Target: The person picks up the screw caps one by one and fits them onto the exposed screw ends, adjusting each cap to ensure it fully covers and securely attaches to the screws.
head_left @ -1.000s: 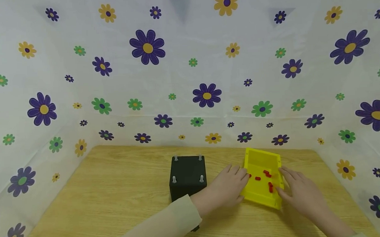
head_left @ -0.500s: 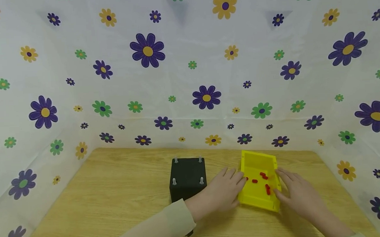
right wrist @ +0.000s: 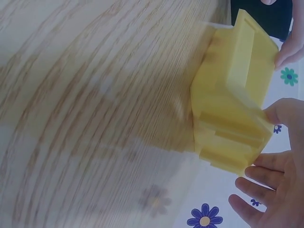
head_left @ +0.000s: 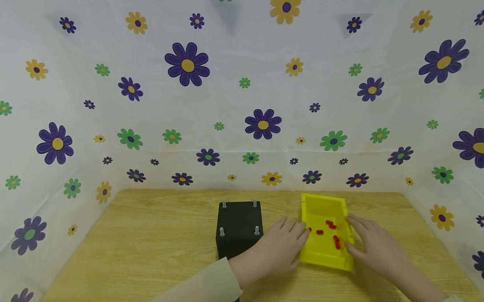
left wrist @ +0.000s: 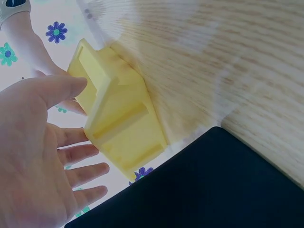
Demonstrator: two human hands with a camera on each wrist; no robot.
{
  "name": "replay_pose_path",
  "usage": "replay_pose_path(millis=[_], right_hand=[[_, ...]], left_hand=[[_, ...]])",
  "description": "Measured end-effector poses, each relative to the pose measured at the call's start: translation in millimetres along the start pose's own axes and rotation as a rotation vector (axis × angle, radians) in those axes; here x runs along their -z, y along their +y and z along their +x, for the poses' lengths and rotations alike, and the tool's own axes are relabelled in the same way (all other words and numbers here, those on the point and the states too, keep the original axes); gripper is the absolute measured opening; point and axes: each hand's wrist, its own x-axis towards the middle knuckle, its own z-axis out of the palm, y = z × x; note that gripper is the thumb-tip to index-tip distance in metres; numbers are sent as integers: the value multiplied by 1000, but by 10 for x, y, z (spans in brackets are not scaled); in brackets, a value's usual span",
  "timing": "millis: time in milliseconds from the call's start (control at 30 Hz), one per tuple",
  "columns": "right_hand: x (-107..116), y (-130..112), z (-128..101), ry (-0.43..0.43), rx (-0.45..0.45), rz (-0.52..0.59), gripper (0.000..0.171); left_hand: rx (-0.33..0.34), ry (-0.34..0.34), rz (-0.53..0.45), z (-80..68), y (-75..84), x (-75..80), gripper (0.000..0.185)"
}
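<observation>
A yellow tray (head_left: 323, 200) lies on the wooden table (head_left: 149, 243), holding several small red pieces (head_left: 330, 225). My left hand (head_left: 287, 245) lies flat against the tray's left wall, fingers straight. On the opposite side my right hand (head_left: 369, 246) touches the right wall, also with straight fingers. The left wrist view shows the left hand (left wrist: 42, 156) open beside the tray (left wrist: 123, 128). In the right wrist view the right hand (right wrist: 275, 190) is spread next to the tray (right wrist: 232, 109), thumb on its corner. A black box (head_left: 238, 229) with metal pegs on top stands just left of the left hand.
Flowered white cloth walls (head_left: 240, 102) close in the table on the left, back and right. Bare wood stretches left of the black box and in front of it. The black box (left wrist: 213, 190) fills the lower right of the left wrist view.
The yellow tray has slid left toward the black box and turned slightly straighter, with both hands moving along on its sides.
</observation>
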Motion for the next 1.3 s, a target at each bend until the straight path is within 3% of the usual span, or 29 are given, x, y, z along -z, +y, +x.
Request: replay_pose_path(millis=[233, 833, 1300], right_hand=[[7, -26, 16, 10, 26, -5, 71], [3, -149, 22, 31, 58, 16, 71], [-69, -234, 12, 70, 87, 54, 70]], left_hand=[[-5, 37, 14, -77, -10, -16, 68], [-21, 23, 67, -241, -5, 16, 70], [-22, 57, 104, -394, -6, 45, 66]])
